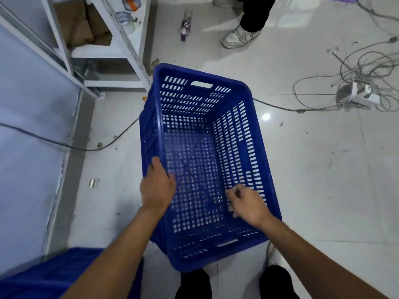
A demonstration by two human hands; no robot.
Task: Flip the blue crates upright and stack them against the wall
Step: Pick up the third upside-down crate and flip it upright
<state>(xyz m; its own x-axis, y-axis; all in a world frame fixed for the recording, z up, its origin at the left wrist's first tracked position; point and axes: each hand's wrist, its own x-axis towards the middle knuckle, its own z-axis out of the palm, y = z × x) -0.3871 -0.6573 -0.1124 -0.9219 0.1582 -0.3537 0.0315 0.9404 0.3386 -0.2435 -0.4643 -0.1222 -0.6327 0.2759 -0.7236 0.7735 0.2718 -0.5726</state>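
The left hand (157, 187) grips the left rim of the slotted blue plastic crate (237, 134). The right hand (248, 202) hovers just inside the crate's right wall, loosely curled and empty. The crate stands mouth-up on glossy tiles (323, 190), with tangled cables (356, 83) beyond it.

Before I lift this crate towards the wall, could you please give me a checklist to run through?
1. Blue crate upright: ok, opening faces up.
2. Left hand on rim: ok, holds the left rim.
3. Right hand on rim: not ok, hovers over the inside, gripping nothing.
4. Floor towards the wall: not ok, a cable crosses it.
5. Second crate upright: cannot tell, mostly out of frame.
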